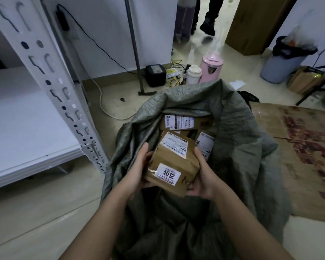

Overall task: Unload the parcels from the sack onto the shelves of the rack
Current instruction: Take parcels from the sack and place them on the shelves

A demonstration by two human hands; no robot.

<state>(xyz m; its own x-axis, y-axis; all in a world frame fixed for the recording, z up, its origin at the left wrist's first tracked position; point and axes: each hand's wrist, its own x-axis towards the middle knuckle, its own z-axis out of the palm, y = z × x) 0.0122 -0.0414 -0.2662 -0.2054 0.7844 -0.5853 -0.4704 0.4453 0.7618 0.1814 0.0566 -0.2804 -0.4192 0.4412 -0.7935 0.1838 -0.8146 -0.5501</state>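
Brown cardboard parcel (pixel 172 166), label "4012": gripped from both sides by left hand (pixel 137 171) and right hand (pixel 204 177), fingers curled underneath. Position: over open grey-green sack (pixel 238 147) holding further parcels (pixel 184 122). White rack shelf (pixel 26 128) at left.

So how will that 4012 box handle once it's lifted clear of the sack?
The 4012 box looks like stiff, slightly dented cardboard, so it probably keeps its shape. Left hand and right hand cradle it without visible strain: likely light.
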